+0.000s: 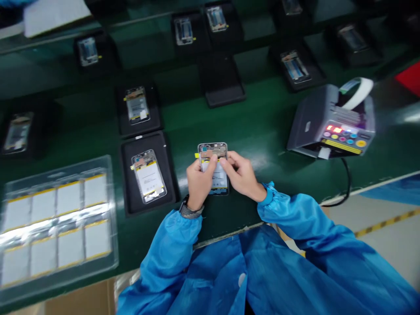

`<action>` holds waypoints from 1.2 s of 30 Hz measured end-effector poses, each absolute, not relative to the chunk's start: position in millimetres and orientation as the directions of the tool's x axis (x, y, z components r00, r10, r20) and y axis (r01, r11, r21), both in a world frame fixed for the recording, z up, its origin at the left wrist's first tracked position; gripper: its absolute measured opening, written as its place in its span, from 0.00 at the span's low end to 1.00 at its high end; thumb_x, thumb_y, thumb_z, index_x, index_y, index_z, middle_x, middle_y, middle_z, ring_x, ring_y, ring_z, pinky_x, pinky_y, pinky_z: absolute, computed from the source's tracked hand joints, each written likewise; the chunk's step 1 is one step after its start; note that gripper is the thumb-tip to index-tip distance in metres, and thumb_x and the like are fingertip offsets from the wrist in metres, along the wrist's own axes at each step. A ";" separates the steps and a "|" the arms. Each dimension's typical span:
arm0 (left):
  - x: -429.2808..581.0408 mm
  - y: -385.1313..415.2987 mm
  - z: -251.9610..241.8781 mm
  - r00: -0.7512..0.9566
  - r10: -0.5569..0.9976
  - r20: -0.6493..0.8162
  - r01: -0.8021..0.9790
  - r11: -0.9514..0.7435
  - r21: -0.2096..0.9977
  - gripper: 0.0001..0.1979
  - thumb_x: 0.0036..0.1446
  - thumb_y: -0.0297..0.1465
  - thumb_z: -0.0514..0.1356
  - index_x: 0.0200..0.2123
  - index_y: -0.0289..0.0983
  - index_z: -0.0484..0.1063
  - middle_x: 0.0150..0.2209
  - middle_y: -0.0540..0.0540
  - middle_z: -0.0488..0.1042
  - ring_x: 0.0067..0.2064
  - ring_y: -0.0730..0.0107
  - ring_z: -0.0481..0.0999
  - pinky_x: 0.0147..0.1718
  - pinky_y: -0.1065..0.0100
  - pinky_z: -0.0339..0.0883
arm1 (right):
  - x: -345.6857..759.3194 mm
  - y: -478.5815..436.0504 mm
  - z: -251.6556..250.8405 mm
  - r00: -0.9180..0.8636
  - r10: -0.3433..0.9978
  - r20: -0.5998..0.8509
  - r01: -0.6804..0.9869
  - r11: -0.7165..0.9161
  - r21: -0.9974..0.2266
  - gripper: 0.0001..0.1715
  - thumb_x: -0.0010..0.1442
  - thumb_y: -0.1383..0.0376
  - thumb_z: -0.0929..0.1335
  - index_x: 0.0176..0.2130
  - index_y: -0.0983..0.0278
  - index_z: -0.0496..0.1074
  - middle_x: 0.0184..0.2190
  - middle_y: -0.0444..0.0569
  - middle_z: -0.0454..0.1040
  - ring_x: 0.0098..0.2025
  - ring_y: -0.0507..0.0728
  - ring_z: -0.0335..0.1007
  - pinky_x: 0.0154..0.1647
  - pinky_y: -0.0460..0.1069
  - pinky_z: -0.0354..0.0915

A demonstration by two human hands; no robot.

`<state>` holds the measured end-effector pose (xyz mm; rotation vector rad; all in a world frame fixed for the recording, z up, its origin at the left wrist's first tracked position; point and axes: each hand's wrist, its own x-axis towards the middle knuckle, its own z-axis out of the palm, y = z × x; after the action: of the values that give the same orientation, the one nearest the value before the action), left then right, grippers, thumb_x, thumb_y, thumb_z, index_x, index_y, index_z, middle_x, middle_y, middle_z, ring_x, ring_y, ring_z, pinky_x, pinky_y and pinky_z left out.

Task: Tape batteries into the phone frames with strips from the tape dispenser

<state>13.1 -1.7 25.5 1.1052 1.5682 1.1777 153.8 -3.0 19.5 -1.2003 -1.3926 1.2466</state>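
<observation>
Broadly, the scene is filled by a green workbench. At its near left, a clear tray is laid, in which two rows of pale batteries are held. At the right, a grey machine with a lit red display is placed. Left of the hands, a black tray is occupied by a second opened phone. Near the bench's front edge, at the middle, the opened phone is gripped from both sides, its inner parts turned upward; whether it is lifted off the surface cannot be told. Its left side is clasped by the left hand, its right side by the right hand, and both thumbs are laid over its far half. From its far left edge, a yellow tab is stuck out.
</observation>
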 end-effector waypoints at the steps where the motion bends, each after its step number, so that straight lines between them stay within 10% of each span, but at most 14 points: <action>1: 12.6 -1.2 24.4 -0.243 0.962 -0.129 0.148 0.168 0.975 0.18 0.56 0.45 0.68 0.31 0.34 0.79 0.27 0.49 0.75 0.27 0.72 0.68 0.26 0.71 0.61 | 153.8 -2.4 20.4 -0.148 0.989 0.017 0.110 0.034 -0.993 0.22 0.70 0.46 0.65 0.43 0.62 0.72 0.24 0.39 0.62 0.25 0.51 0.57 0.26 0.47 0.55; 8: 9.9 -1.6 18.9 0.031 0.913 -0.408 -0.244 0.403 0.882 0.25 0.53 0.50 0.70 0.41 0.34 0.79 0.33 0.45 0.80 0.30 0.68 0.77 0.27 0.72 0.68 | 174.6 -1.8 46.7 -0.132 0.991 0.024 0.208 0.051 -0.977 0.20 0.70 0.48 0.66 0.40 0.61 0.74 0.24 0.41 0.70 0.25 0.51 0.64 0.28 0.47 0.60; 17: 6.7 -2.1 22.2 0.244 0.833 -0.497 -0.371 0.553 0.746 0.29 0.46 0.40 0.77 0.49 0.35 0.77 0.46 0.39 0.82 0.44 0.55 0.84 0.43 0.58 0.79 | 317.2 -63.6 67.4 0.720 0.680 0.141 0.330 -0.157 -0.931 0.16 0.58 0.54 0.76 0.31 0.64 0.76 0.18 0.45 0.72 0.19 0.52 0.66 0.21 0.47 0.62; 36: 5.4 -1.5 7.8 0.195 0.898 -0.394 -0.348 0.439 0.828 0.31 0.46 0.42 0.77 0.49 0.33 0.77 0.49 0.36 0.82 0.48 0.51 0.83 0.49 0.53 0.77 | 325.6 -36.8 71.2 0.776 0.631 0.001 0.167 -0.203 -0.965 0.04 0.51 0.70 0.75 0.26 0.66 0.77 0.17 0.48 0.73 0.17 0.52 0.69 0.20 0.47 0.66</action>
<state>5.4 -1.5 7.8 0.6626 1.0189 0.9685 325.6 -36.8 71.2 -1.7555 -0.6245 0.4755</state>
